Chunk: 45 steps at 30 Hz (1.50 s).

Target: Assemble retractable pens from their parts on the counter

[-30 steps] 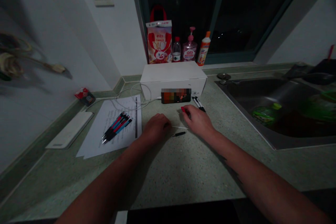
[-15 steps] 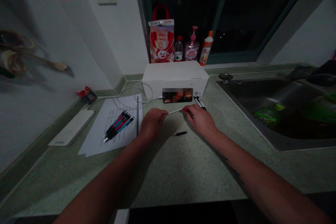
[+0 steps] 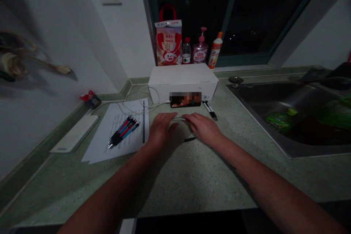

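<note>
My left hand (image 3: 161,129) and my right hand (image 3: 203,128) lie close together on the speckled green countertop (image 3: 197,175). A thin white pen refill (image 3: 178,118) shows between their fingers, and both hands seem to pinch it. Just below my right fingers lies a slim black pen barrel (image 3: 189,139). Beyond my right hand rest a pair of black-and-white pens (image 3: 210,110). Left of my left hand, several blue, red and black pens (image 3: 123,132) lie together on sheets of printed paper (image 3: 128,115).
A phone with a blurred screen (image 3: 185,99) leans against a white box (image 3: 182,81), with a white cable (image 3: 139,100) trailing left. Bottles and a printed bag (image 3: 168,42) stand behind the box. A steel sink (image 3: 276,109) lies right, and a pale flat pad (image 3: 74,133) lies left.
The white refill has risen off the counter into my fingers. My hands have drawn closer together, and the gap between them has narrowed around it.
</note>
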Tool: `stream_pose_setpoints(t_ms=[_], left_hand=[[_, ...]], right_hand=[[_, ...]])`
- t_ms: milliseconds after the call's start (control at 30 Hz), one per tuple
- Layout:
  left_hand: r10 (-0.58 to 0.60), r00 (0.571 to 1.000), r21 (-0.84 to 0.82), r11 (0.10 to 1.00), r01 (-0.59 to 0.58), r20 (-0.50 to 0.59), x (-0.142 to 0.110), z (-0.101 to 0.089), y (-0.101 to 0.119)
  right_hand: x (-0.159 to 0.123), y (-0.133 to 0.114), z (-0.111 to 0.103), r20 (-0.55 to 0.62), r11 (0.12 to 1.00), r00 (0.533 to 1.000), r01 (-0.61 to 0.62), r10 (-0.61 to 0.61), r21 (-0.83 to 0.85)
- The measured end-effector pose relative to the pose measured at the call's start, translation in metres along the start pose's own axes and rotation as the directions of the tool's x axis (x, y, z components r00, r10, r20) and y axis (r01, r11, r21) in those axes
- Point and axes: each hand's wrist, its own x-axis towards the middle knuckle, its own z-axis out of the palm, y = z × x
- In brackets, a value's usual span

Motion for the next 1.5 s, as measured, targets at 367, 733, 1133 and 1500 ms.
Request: stream_pose_setpoints(t_ms=[367,733,1133,1500], left_hand=[[0.265,0.897,-0.152,0.963,-0.224,0.354,-0.006,0.009,0.019],[-0.266,0.961,-0.069,0.960,0.272,0.080,0.004,-0.005,-0.003],[-0.171,0.980,-0.026,0.984,0.175,0.104,0.006,-0.008,-0.006],[-0.214,0.948,-0.244,0.931,0.270,0.233,0.003,-0.003,0.005]], right_hand=[[-0.001,0.006,-0.002,-0.087,0.992,0.989,-0.125,0.123,-0.023],[-0.002,0.006,-0.005,-0.042,0.990,0.991,-0.128,0.125,-0.059],[0.000,0.001,-0.009,0.015,0.991,0.994,-0.109,0.111,-0.083],[0.000,0.000,0.007,-0.048,0.972,0.999,0.023,-0.012,0.234]])
